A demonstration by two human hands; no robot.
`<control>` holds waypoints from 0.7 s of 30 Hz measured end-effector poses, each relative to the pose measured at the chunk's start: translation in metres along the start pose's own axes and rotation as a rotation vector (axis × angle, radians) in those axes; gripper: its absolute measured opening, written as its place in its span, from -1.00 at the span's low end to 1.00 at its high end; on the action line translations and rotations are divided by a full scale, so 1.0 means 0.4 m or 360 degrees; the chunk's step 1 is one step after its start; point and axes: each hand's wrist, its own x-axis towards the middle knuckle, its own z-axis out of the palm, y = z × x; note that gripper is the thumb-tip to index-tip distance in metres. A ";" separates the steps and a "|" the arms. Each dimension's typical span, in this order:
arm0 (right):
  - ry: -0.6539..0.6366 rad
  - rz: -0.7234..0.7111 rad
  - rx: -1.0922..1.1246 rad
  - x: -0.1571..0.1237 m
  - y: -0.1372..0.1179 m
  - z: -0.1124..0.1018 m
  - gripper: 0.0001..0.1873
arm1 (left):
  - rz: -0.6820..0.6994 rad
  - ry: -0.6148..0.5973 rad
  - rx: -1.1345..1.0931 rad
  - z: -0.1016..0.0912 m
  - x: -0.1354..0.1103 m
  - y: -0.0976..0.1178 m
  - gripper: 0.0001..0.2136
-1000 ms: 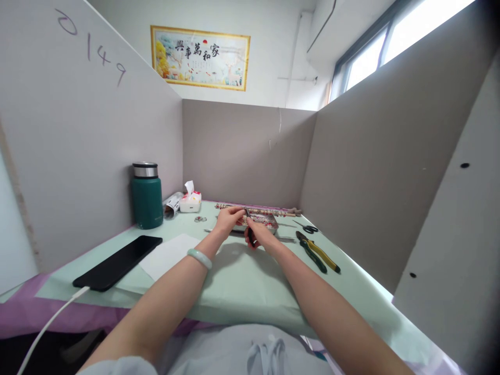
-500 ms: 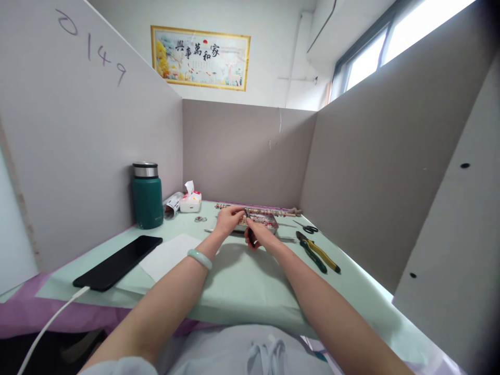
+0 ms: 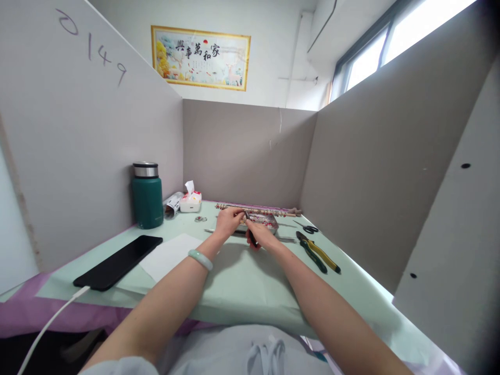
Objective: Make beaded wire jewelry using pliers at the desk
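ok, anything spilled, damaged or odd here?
Pale marks break the back partition's plain surface; scratches or threads, can't tell. Nothing looks spilled around the metal tray, though the left hand and right hand partly block it.

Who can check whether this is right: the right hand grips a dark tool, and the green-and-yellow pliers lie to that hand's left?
No: the head view shows the green-and-yellow pliers right of the right hand, which does grip a dark tool.

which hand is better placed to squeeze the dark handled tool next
Right, most likely: the right hand is wrapped around the grip of the dark-handled tool. The left hand has its fingertips near the tool's tip, away from the grip; whether it pinches anything is too small to tell.
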 end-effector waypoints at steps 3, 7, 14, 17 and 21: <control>0.0015 -0.0021 -0.0027 0.002 0.003 0.001 -0.43 | 0.0006 -0.0025 0.0090 -0.002 -0.002 0.005 -0.85; 0.0031 -0.0054 -0.0048 -0.002 0.000 -0.001 -0.42 | 0.0039 -0.0035 0.0236 -0.004 -0.003 0.010 -0.82; 0.0039 -0.0064 -0.0019 0.006 0.012 -0.002 -0.40 | 0.0099 -0.0021 0.0211 -0.004 -0.001 0.005 -0.83; 0.0033 -0.0029 -0.0051 0.006 0.013 -0.001 -0.38 | 0.0156 -0.0001 0.0207 -0.004 -0.004 0.004 -0.84; 0.0048 0.0024 -0.0202 -0.002 0.006 -0.002 -0.37 | 0.0141 0.0034 0.0174 -0.005 -0.009 0.007 -0.85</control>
